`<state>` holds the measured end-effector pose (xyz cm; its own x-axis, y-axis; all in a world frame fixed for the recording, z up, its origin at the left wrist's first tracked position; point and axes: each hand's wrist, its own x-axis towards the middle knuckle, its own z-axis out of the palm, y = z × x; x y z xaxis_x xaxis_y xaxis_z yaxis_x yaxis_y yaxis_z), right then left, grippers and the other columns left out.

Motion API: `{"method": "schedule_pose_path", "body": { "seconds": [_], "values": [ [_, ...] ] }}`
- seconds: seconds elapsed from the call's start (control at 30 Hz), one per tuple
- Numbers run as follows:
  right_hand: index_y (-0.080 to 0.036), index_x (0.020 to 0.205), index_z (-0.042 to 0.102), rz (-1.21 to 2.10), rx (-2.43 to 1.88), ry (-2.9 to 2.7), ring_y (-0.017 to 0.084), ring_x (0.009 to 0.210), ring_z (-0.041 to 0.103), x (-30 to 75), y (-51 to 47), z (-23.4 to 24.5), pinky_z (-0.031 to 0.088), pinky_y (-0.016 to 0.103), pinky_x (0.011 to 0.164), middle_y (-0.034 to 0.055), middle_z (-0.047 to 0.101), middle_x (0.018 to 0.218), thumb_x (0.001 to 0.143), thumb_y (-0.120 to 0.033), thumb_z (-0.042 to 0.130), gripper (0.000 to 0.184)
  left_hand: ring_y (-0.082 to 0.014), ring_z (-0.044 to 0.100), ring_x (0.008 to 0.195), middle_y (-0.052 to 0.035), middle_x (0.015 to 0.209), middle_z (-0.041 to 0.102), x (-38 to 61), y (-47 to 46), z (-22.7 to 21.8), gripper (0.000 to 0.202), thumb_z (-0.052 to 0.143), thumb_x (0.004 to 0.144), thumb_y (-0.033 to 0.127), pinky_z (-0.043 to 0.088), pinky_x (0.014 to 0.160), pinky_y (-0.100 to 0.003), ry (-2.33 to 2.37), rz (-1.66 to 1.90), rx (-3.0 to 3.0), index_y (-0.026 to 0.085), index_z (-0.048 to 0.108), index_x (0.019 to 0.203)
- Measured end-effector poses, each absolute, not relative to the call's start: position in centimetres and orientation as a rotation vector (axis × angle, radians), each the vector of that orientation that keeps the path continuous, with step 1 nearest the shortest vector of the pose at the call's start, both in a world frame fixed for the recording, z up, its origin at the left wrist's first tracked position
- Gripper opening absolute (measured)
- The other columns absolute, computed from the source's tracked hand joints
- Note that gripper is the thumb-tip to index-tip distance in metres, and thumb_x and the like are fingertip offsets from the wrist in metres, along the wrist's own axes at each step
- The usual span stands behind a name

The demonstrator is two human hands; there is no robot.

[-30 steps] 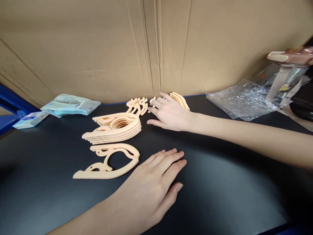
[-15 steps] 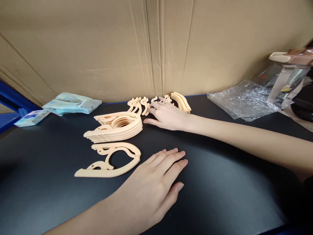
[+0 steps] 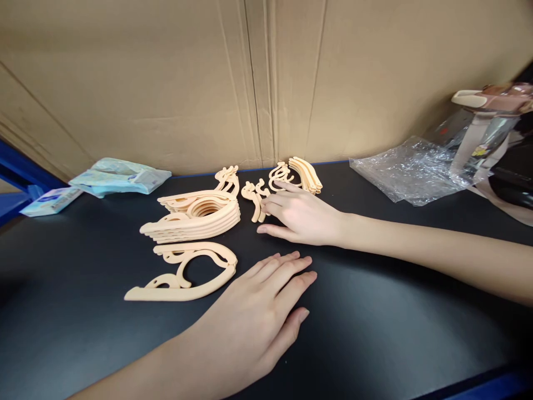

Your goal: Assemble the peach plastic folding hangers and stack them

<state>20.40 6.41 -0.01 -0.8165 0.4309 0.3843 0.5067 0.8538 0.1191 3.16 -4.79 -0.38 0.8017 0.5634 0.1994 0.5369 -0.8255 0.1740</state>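
Observation:
My left hand [image 3: 260,314] lies flat on the black tabletop, fingers stretched out and holding nothing. Beyond its wrist is a flat cream folding hanger [image 3: 195,272]. Behind that sits a stack of cream folding hangers [image 3: 195,216]. My right hand [image 3: 302,214] reaches in from the right, palm down with the thumb apart. Its fingertips rest at small cream hanger hooks [image 3: 254,200], partly covering them. Farther back are more hooks [image 3: 227,180] on the left and some curved hook pieces [image 3: 281,173]. Next to these stands a row of curved cream hanger arms [image 3: 307,175].
Blue tissue packs [image 3: 120,176] lie at the back left. On the right are a crumpled clear plastic bag [image 3: 403,169] and a strapped bottle [image 3: 487,111]. A cardboard wall [image 3: 166,83] rises behind the tabletop [image 3: 375,322]; a blue frame [image 3: 20,172] is at left.
My right hand has drawn back toward me and slightly right. A few hooks under its fingers have slid nearer, apart from the others. My left hand stays put.

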Motion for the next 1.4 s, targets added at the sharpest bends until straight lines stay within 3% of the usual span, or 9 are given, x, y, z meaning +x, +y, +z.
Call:
{"method": "schedule_pose_path", "body": {
  "seconds": [0.23,0.47,0.7,0.9,1.03,1.17,1.3,1.4],
  "values": [
    [-0.009,0.097,0.070,-0.380,-0.578,-2.640,0.020,0.091,0.071,23.4,3.3,-0.7,0.046,0.044,0.106,0.0091,0.075,0.099,0.105,-0.024,0.033,0.041,-0.0249,0.056,0.126,-0.0088,0.134,0.063,3.2,-4.7,-0.5,0.035,0.041,0.101,0.020,0.050,0.104,-0.042,0.827,0.459,2.910,0.014,0.058,0.130],
    [-0.008,0.097,0.072,-0.311,-0.568,-2.558,0.019,0.090,0.072,25.8,-0.2,-0.9,0.053,0.039,0.102,0.0083,0.076,0.098,0.100,-0.022,0.045,0.030,-0.0226,0.061,0.110,-0.0073,0.120,0.067,3.6,-4.8,-0.2,0.031,0.042,0.100,0.017,0.052,0.093,-0.038,0.725,0.491,2.876,0.015,0.059,0.126],
    [-0.008,0.091,0.073,-0.318,-0.585,-2.521,0.019,0.091,0.072,26.6,-3.1,-0.9,0.057,0.034,0.096,0.0079,0.077,0.094,0.097,-0.020,0.050,0.026,-0.0194,0.061,0.091,-0.0040,0.098,0.068,3.5,-5.4,-0.2,0.023,0.046,0.095,0.008,0.052,0.077,-0.032,0.622,0.591,2.840,0.014,0.065,0.105],
    [-0.010,0.091,0.072,-0.345,-0.538,-2.515,0.017,0.089,0.071,26.6,-3.7,-0.3,0.055,0.033,0.098,0.0073,0.076,0.093,0.097,-0.020,0.051,0.024,-0.0198,0.061,0.087,-0.0054,0.096,0.068,3.6,-5.0,0.1,0.022,0.046,0.094,0.006,0.051,0.072,-0.033,0.666,0.643,2.864,0.013,0.065,0.102],
    [-0.016,0.093,0.072,-0.422,-0.491,-2.547,0.016,0.085,0.070,26.2,-1.7,1.2,0.056,0.035,0.092,0.0056,0.076,0.092,0.100,-0.018,0.044,0.028,-0.0211,0.061,0.105,-0.0074,0.110,0.068,3.6,-5.1,0.1,0.025,0.047,0.096,0.010,0.052,0.087,-0.033,0.694,0.643,2.914,0.014,0.064,0.113],
    [-0.014,0.102,0.072,-0.362,-0.586,-2.655,0.021,0.098,0.067,25.1,1.6,2.4,0.055,0.039,0.089,0.0096,0.072,0.106,0.100,-0.019,0.044,0.029,-0.0226,0.051,0.131,-0.0075,0.137,0.060,3.4,-5.1,0.0,0.034,0.047,0.100,0.024,0.045,0.109,-0.036,0.685,0.520,2.942,0.016,0.057,0.131],
    [-0.014,0.117,0.069,-0.238,-0.606,-2.794,0.025,0.109,0.061,23.7,4.2,2.7,0.051,0.041,0.095,0.0118,0.064,0.122,0.099,-0.022,0.049,0.029,-0.0221,0.049,0.135,-0.0085,0.143,0.056,3.3,-4.9,0.0,0.040,0.046,0.100,0.030,0.046,0.110,-0.036,0.697,0.401,2.902,0.015,0.053,0.137],
    [-0.014,0.110,0.072,-0.227,-0.590,-2.944,0.024,0.103,0.061,22.9,5.1,3.0,0.049,0.040,0.090,0.0115,0.066,0.112,0.098,-0.020,0.049,0.026,-0.0223,0.051,0.134,-0.0096,0.142,0.057,3.3,-4.9,-0.1,0.041,0.046,0.100,0.030,0.048,0.109,-0.037,0.708,0.373,2.883,0.014,0.052,0.137]
  ]
}}
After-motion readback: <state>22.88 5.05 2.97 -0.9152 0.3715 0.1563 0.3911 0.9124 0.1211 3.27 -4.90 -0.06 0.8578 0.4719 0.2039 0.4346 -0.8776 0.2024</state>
